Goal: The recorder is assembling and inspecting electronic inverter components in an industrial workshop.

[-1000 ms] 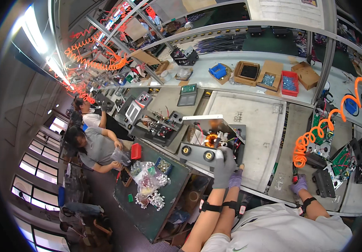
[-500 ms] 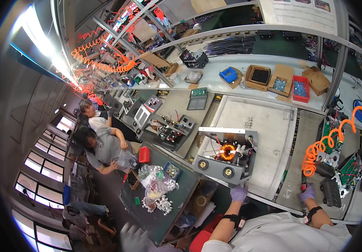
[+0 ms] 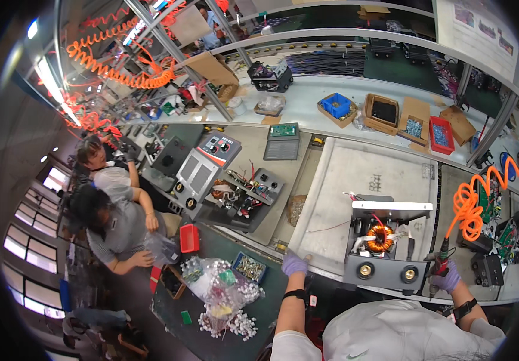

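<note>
My right hand (image 3: pixel 447 278), in a purple glove, is wrapped around a red and black powered screwdriver (image 3: pixel 443 262) hanging from an orange coiled hose (image 3: pixel 469 216). It is beside the right side of an open grey machine chassis (image 3: pixel 386 271) with a copper-wound ring coil (image 3: pixel 379 239), wires and two brass-coloured sockets in its near panel. My left hand (image 3: pixel 295 263), also purple-gloved, lies at the near left edge of the pale work board (image 3: pixel 331 222), apart from the chassis. Its thumb stands off from the fingers and it holds nothing I can see.
Left on the line is another opened machine (image 3: pixel 241 192). A green side table (image 3: pixel 175 307) carries bagged white parts (image 3: pixel 220 295) and a red bin (image 3: pixel 189 238). Two co-workers (image 3: pixel 112 222) are beyond it. Boxes of screws (image 3: pixel 413 127) line the back shelf; circuit boards (image 3: pixel 506 240) are at right.
The chassis has shifted right and now sits squarer on the board. My left hand has come off it and moved left. The screwdriver shows more clearly in my right hand, beside the chassis.
</note>
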